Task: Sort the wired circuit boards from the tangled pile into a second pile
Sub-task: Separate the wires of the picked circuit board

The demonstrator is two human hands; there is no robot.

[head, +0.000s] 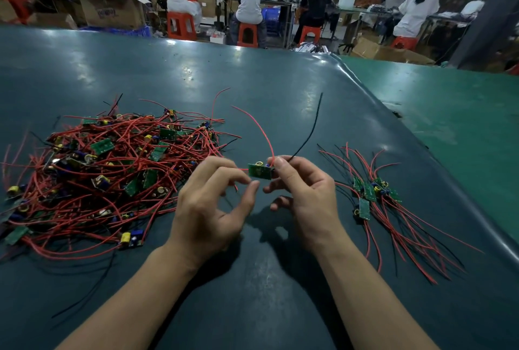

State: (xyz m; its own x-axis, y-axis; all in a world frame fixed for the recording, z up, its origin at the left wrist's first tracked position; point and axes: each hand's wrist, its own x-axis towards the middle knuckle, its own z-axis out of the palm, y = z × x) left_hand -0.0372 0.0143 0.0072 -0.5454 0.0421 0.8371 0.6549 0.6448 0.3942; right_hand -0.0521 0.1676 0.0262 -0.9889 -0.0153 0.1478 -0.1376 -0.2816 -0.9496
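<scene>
1. The tangled pile [106,178] lies on the left part of the worktop [252,91].
2. The second pile [376,198] lies on the right part, well apart from the first.
3. Between the two piles, above the worktop, the left hand [207,206] and the right hand [306,195] are close together.
4. One circuit board [259,171] is between the hands, with the right hand touching it; its wires go up and away.
5. Behind the worktop, people sit on stools [181,25].
</scene>
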